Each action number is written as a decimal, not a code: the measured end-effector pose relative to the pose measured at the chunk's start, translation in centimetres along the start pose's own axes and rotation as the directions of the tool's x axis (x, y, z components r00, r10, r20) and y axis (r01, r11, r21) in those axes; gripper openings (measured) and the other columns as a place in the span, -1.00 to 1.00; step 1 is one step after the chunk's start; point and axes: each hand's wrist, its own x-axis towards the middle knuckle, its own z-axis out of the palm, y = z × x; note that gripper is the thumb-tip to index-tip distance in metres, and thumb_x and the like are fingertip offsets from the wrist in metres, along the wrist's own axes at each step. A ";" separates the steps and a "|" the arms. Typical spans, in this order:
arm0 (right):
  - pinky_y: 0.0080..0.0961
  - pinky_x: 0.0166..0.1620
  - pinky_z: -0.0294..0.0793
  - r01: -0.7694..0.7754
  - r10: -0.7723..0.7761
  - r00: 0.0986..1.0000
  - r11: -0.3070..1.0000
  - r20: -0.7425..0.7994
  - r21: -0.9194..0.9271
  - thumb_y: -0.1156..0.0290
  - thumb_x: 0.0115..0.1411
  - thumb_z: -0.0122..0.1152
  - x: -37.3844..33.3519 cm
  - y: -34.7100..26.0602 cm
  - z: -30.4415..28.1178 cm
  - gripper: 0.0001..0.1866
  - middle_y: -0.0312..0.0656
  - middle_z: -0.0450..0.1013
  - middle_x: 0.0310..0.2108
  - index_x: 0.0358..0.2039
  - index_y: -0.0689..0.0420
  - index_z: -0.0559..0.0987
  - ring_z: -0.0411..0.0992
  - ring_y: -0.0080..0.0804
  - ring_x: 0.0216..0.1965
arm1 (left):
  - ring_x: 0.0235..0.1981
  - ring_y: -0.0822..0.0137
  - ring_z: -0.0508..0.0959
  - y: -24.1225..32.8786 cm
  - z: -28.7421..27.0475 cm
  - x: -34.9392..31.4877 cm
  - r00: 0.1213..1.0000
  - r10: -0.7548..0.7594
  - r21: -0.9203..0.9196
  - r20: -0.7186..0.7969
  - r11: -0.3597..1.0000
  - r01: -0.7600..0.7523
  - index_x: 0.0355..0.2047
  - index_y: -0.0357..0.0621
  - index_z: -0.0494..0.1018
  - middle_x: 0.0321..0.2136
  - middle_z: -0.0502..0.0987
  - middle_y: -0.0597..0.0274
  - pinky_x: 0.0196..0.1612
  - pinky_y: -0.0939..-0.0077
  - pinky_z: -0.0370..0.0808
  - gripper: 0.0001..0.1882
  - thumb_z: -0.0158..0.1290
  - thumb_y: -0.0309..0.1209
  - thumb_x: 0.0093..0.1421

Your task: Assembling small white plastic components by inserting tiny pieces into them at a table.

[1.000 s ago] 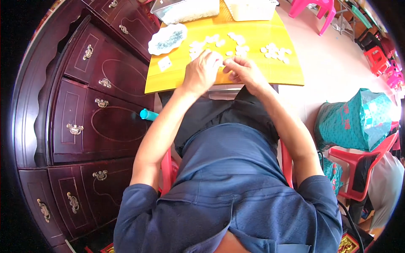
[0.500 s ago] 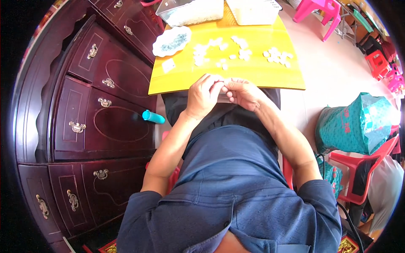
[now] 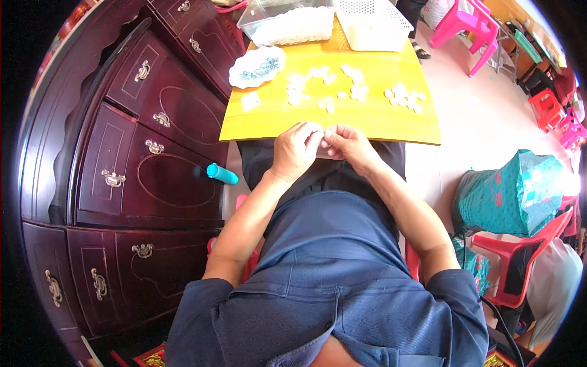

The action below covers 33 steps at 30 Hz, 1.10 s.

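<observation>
Just off the near edge of the yellow table (image 3: 379,125), my left hand (image 3: 295,150) and my right hand (image 3: 350,147) meet fingertip to fingertip above my lap. Thumb and fingers of each are pinched closed. Whatever sits between them is too small and washed out by light to name. Beyond the hands, small white round pieces (image 3: 403,96) lie in loose groups on the tabletop. A scalloped white dish (image 3: 237,73) with dark bits in it stands at the table's left, and a small white square (image 3: 250,101) lies nearer to me.
A clear bin (image 3: 244,24) of white pieces and a white perforated basket (image 3: 406,27) stand at the table's far edge. Dark wooden drawers (image 3: 177,144) line my left, with a turquoise bottle (image 3: 223,174) beside them. A teal bag (image 3: 489,196) sits on a red chair (image 3: 553,223) at right. Someone's foot (image 3: 420,50) shows behind the table.
The view has shifted slightly, so the table and its contents appear lower. A person's leg and foot have come into sight beyond the basket. My hands keep their fingertip pinch.
</observation>
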 end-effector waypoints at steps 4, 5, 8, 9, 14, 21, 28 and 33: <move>-0.54 -0.37 0.51 0.177 -0.201 0.978 0.941 -0.056 -0.287 0.27 0.40 0.18 0.3 0.8 0.0 -0.78 -0.30 0.57 -0.46 -0.31 0.14 0.58 0.49 -0.55 -0.48 | -0.38 -0.04 0.61 0.1 0.0 -0.1 1.000 0.005 0.047 0.003 0.999 -0.006 -0.37 -0.15 0.52 -0.43 0.60 0.06 -0.30 0.19 0.53 -0.96 0.14 -0.48 0.22; -0.43 -0.35 0.53 0.252 -0.336 0.938 0.833 -0.088 -0.492 0.28 0.37 0.20 0.4 1.0 0.1 -0.77 -0.21 0.58 -0.49 -0.33 0.18 0.58 0.54 -0.42 -0.47 | -0.38 -0.04 0.61 0.1 0.0 -0.1 1.000 0.005 0.047 -0.002 0.999 -0.005 -0.37 -0.15 0.52 -0.43 0.60 0.06 -0.30 0.19 0.53 -0.96 0.14 -0.48 0.22; -0.25 -0.27 0.55 0.361 -0.595 0.803 0.489 -0.002 -0.794 0.31 0.31 0.21 -0.3 0.4 1.0 -0.78 -0.03 0.58 -0.48 -0.33 0.23 0.58 0.60 -0.11 -0.39 | -0.37 -0.05 0.61 -0.1 0.1 -0.5 1.000 0.012 0.071 0.001 0.997 -0.012 -0.38 -0.14 0.50 -0.44 0.60 0.05 -0.29 0.15 0.53 -0.94 0.13 -0.46 0.22; -0.25 -0.27 0.55 0.354 -0.591 0.806 0.489 -0.005 -0.797 0.31 0.31 0.21 -0.3 0.5 0.9 -0.78 -0.03 0.58 -0.48 -0.33 0.23 0.58 0.60 -0.11 -0.39 | -0.37 -0.06 0.61 -0.3 0.3 -0.6 1.000 -0.010 0.055 0.016 0.998 0.009 -0.38 -0.15 0.50 -0.44 0.60 0.04 -0.28 0.14 0.53 -0.94 0.13 -0.45 0.22; -0.18 -0.25 0.55 0.312 -0.540 0.841 0.546 -0.041 -0.778 0.33 0.30 0.18 -0.5 0.8 1.2 -0.81 0.01 0.59 -0.44 -0.31 0.22 0.58 0.59 0.03 -0.35 | -0.36 -0.09 0.61 -0.9 0.8 -0.8 0.998 -0.060 -0.009 0.036 0.998 0.061 -0.38 -0.18 0.49 -0.44 0.60 0.01 -0.28 0.12 0.52 -0.92 0.12 -0.44 0.22; -0.16 -0.25 0.55 0.359 -0.588 0.809 0.521 -0.021 -0.774 0.35 0.29 0.19 -0.4 0.9 1.1 -0.82 0.00 0.58 -0.43 -0.32 0.21 0.58 0.58 0.03 -0.36 | -0.39 -0.09 0.61 -1.6 1.1 -0.9 0.977 -0.193 -0.095 0.094 0.975 0.202 -0.37 -0.23 0.52 -0.47 0.60 -0.04 -0.29 0.15 0.53 -0.88 0.13 -0.42 0.25; -0.25 -0.31 0.55 0.417 -0.650 0.759 0.433 0.044 -0.799 0.37 0.26 0.22 -0.2 0.9 0.9 -0.85 -0.02 0.57 -0.45 -0.31 0.20 0.57 0.58 -0.03 -0.41 | -0.62 0.41 0.54 -2.8 1.4 -1.1 0.899 -0.361 -0.270 0.246 0.866 0.421 -0.33 -0.28 0.51 -0.57 0.55 0.19 -0.49 0.45 0.51 -0.86 0.07 -0.44 0.33; -0.38 -0.33 0.55 0.344 -0.552 0.833 0.560 -0.029 -0.753 0.31 0.30 0.20 -0.3 1.0 1.1 -0.78 -0.11 0.59 -0.45 -0.30 0.23 0.56 0.57 -0.27 -0.45 | -0.59 0.57 0.45 -1.8 0.7 -0.8 0.851 -0.399 -0.236 0.342 0.840 0.488 -0.27 -0.21 0.50 -0.54 0.45 0.40 -0.51 0.63 0.42 -0.84 0.00 -0.39 0.40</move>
